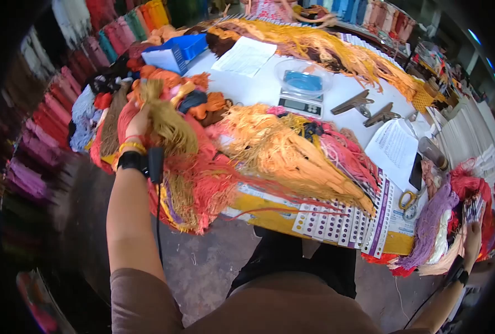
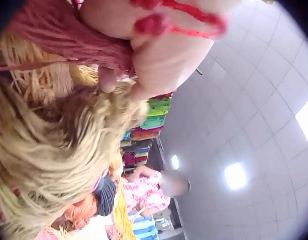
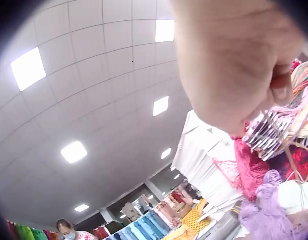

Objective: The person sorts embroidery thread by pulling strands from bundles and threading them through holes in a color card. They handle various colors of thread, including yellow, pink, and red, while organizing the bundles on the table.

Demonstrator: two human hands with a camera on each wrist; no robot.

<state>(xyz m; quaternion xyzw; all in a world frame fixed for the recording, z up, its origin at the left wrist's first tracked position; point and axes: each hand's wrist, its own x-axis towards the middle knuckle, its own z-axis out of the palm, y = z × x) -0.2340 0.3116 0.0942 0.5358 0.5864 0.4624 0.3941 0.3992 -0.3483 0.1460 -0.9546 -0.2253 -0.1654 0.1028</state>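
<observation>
My left hand [image 1: 138,123] grips an olive-tan hank of thread [image 1: 172,123] above the thread pile at the table's left side; in the left wrist view the hank [image 2: 69,145] hangs from the fingers, beside dusty-red strands. At the far right edge, my right hand [image 1: 472,236] holds a bundle of thin striped pieces [image 1: 472,210]. The right wrist view shows that bundle [image 3: 268,134] under curled fingers, near crimson thread [image 3: 250,167] and lilac thread [image 3: 271,207]. Peach-orange thread [image 1: 283,150] lies across the middle of the table, next to punched cards [image 1: 376,214].
A scale with a clear bowl [image 1: 303,78], metal clips [image 1: 352,103], papers [image 1: 392,146], yellow-handled scissors [image 1: 407,200] and a blue bin [image 1: 189,45] are on the table [image 1: 253,83]. Hanging threads [image 1: 63,100] line the left. A person [image 2: 146,192] stands across the table.
</observation>
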